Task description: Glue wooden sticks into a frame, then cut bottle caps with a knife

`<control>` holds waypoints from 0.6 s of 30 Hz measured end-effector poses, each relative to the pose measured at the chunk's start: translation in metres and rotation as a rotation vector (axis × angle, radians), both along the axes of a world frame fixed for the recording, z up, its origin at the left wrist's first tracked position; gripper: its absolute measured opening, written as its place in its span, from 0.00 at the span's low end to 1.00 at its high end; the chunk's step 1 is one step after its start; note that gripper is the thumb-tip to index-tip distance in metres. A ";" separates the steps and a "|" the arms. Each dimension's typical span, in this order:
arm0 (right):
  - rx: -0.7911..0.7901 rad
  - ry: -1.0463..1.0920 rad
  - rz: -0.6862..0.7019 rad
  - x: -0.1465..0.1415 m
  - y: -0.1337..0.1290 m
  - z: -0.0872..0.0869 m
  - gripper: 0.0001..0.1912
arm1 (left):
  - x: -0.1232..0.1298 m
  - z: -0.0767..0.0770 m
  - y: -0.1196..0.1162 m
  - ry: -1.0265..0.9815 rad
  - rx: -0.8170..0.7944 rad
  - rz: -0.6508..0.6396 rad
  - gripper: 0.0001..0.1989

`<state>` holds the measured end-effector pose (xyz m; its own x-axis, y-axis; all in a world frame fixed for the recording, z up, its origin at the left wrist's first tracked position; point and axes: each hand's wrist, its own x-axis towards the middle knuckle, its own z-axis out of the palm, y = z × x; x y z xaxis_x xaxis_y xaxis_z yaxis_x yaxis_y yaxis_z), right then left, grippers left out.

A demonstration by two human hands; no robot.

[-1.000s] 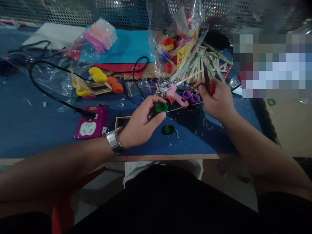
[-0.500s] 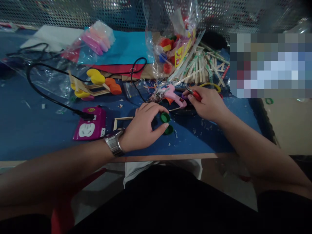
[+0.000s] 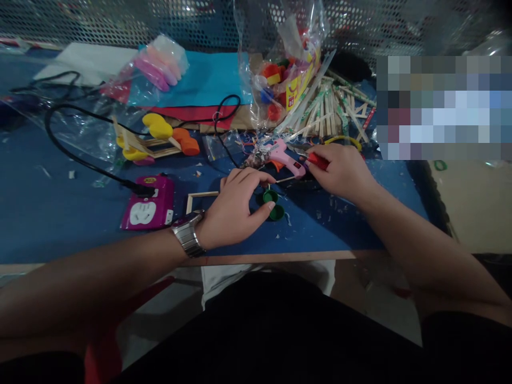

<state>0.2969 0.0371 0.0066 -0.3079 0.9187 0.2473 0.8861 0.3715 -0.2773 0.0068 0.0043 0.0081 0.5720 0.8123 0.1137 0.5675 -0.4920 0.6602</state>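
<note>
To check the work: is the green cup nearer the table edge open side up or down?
Up: this green cup shows its rim and inside.

Blue table (image 3: 60, 208); green caps (image 3: 276, 214); pink glue gun (image 3: 288, 161) on it.

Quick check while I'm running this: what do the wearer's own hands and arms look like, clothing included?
Both the left hand and right hand are ungloved. A silver-coloured watch with a linked metal band circles the left wrist; its dial can't be read. The right wrist is bare. Plain black sleeves leave both forearms uncovered.
</note>
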 end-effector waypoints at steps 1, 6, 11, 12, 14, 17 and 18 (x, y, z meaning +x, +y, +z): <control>-0.003 0.001 0.002 0.000 0.000 0.000 0.09 | 0.000 0.000 0.000 0.005 0.001 -0.003 0.16; -0.038 0.010 -0.014 -0.001 0.001 0.003 0.13 | -0.001 0.000 0.000 0.042 -0.008 -0.034 0.11; -0.060 0.025 -0.006 0.000 0.000 0.004 0.10 | -0.001 0.002 0.000 0.036 -0.019 -0.034 0.10; -0.060 0.029 -0.003 0.000 0.000 0.004 0.09 | -0.001 0.002 -0.001 0.032 -0.028 -0.032 0.10; -0.058 0.042 0.008 0.000 -0.001 0.004 0.10 | 0.000 0.003 -0.001 0.018 -0.035 -0.029 0.10; -0.051 0.071 0.049 -0.001 -0.002 0.005 0.14 | 0.000 0.004 -0.001 0.005 -0.033 -0.026 0.10; -0.054 0.081 0.066 -0.002 -0.003 0.005 0.14 | 0.000 0.003 -0.001 0.004 -0.032 -0.026 0.09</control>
<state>0.2953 0.0342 0.0118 -0.3488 0.9098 0.2250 0.8340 0.4108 -0.3683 0.0067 0.0033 0.0114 0.5934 0.8004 0.0853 0.5577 -0.4853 0.6734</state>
